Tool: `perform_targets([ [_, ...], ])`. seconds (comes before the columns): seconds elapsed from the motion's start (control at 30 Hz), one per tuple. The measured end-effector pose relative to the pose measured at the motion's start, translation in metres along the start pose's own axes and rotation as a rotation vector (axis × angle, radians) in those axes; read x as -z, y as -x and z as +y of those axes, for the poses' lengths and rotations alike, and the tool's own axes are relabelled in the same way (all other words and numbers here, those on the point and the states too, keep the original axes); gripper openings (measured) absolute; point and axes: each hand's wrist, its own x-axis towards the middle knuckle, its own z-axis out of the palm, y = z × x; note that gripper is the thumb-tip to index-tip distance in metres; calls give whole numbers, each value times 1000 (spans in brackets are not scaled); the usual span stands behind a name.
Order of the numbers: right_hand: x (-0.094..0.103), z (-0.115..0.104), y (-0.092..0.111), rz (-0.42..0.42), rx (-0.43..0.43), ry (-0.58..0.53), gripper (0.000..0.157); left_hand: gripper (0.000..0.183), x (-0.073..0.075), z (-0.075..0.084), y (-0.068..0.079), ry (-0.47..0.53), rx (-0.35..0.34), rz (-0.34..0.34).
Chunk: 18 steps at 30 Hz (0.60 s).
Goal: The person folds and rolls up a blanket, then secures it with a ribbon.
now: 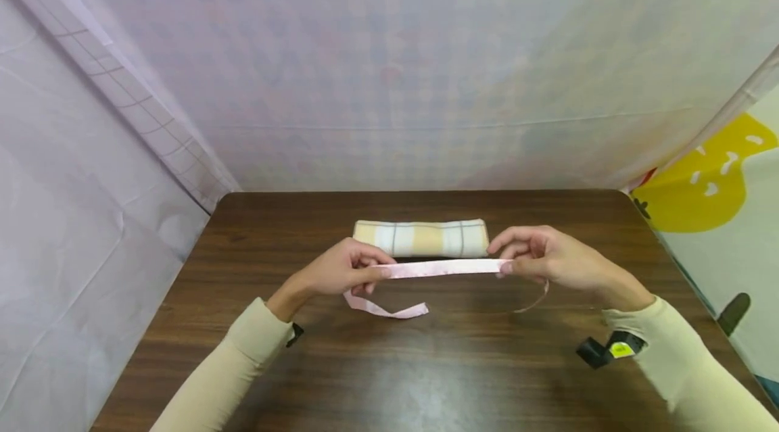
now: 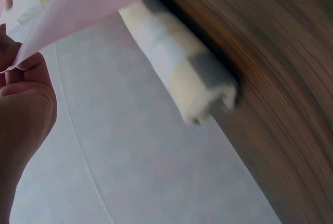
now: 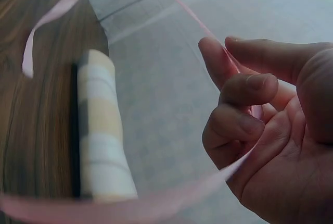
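Observation:
A pink ribbon [image 1: 447, 268] is stretched level between both hands, above the table. My left hand [image 1: 347, 268] pinches it between thumb and fingers, and a loose tail curls below that hand. At the other end my right hand [image 1: 556, 257] pinches it too; its thumb and index finger meet on the ribbon in the right wrist view, and another tail trails from the palm. Just behind the ribbon a rolled cloth [image 1: 421, 237] in yellow, white and grey checks lies across the table. The left wrist view shows the roll's spiral end.
The dark wooden table [image 1: 426, 378] runs back to a pale fabric curtain [image 1: 426, 67]. White cloth [image 1: 61, 229] hangs on the left side, and a cloth with a yellow print [image 1: 700, 188] on the right. Dark straps [image 1: 599, 351] sit at the wrists.

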Motion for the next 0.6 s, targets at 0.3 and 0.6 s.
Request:
perform_targets([
  [0.3, 27, 15, 17, 28, -38, -55, 23, 19, 34, -10, 33, -20, 120, 32],
  [0.6, 59, 52, 30, 40, -51, 68, 21, 19, 59, -39, 57, -91, 212, 112],
])
